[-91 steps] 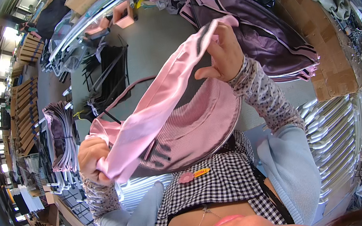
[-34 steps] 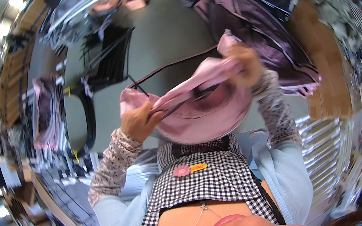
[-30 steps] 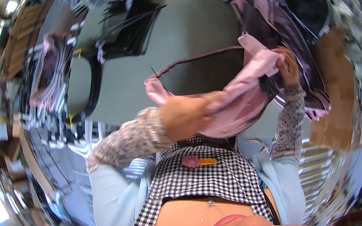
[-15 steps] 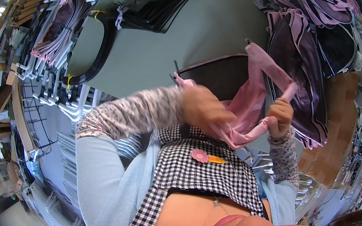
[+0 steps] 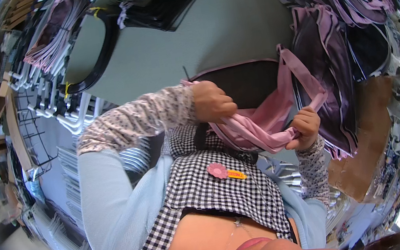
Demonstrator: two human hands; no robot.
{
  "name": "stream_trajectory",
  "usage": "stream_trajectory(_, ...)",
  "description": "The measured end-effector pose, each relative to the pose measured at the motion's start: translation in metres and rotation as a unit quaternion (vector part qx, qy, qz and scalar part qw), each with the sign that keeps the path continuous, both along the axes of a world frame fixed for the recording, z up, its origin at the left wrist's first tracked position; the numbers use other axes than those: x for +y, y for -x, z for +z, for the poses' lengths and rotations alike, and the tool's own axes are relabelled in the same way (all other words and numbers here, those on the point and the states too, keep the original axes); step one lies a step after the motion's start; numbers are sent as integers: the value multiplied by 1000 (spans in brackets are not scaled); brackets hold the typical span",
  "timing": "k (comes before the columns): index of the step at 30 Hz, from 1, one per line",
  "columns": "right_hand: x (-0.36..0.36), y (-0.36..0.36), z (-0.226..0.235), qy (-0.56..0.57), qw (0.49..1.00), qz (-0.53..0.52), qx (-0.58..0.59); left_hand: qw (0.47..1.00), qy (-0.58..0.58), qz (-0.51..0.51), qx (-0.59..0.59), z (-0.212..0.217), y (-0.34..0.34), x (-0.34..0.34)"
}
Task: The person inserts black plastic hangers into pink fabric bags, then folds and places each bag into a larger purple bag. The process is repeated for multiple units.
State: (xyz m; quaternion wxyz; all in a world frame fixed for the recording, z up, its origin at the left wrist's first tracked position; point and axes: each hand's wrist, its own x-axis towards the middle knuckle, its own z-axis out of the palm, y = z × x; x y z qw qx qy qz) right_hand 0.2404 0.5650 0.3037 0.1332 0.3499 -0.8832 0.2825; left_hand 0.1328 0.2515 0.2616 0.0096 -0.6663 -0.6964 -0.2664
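A pink fabric piece [image 5: 267,135] is stretched between my two hands, its lower edge gathered into folds. Behind it, a dark panel [image 5: 243,85] with thin pink edging lies on the grey-green table [image 5: 165,53]. My left hand [image 5: 213,104] is closed on the bunched left part of the cloth, knuckles up. On the other side, my right hand [image 5: 305,127] grips the right end of the folds, thumb pressed against the fabric. A pink strip rises beyond the right hand and bends at a dark tip. A thin black rod end sticks up beyond my left hand.
Stacked black wire-edged panels [image 5: 164,8] lie at the far side. A black curved tube [image 5: 106,56] with yellow ties is at the far left, above white bent tubes [image 5: 78,120]. Pink-and-dark fabric pieces [image 5: 325,78] are piled at right, beside brown cardboard [image 5: 364,146].
My left hand, blurred before, has moved slightly up and left and now grips the cloth. The folds between the hands have risen and lie closer together. My right hand keeps its hold.
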Motion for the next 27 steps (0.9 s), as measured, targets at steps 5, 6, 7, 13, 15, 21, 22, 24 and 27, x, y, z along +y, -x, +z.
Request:
stream_trajectory(5,-5,-3,-38,-69,997,-20,-12,989,141,-43,-28,-35,23,-4)
stream_trajectory(6,-3,-5,-62,-99,994,-33,-40,989,143,-33,-31,-44,26,-3)
stream_trajectory(7,-1,-7,-89,-159,983,-26,-88,988,147,-22,-35,-56,27,-4)
stream_trajectory(13,-39,-2,-162,-193,975,-72,-88,947,289,70,-119,-150,12,-53)
stream_trajectory(15,-40,16,-168,-207,965,-56,-152,918,365,63,-138,-110,8,-53)
stream_trajectory(21,-51,84,-104,-173,978,-33,115,931,318,121,-132,-182,22,-80)
stream_trajectory(22,-51,85,-67,-174,971,-25,160,957,245,123,-100,-165,38,-64)
stream_trajectory(24,-37,89,-7,-172,925,-76,331,986,97,128,-47,-108,56,-32)
stream_trajectory(27,-6,83,56,-93,863,-241,433,980,-42,145,126,-8,124,58)
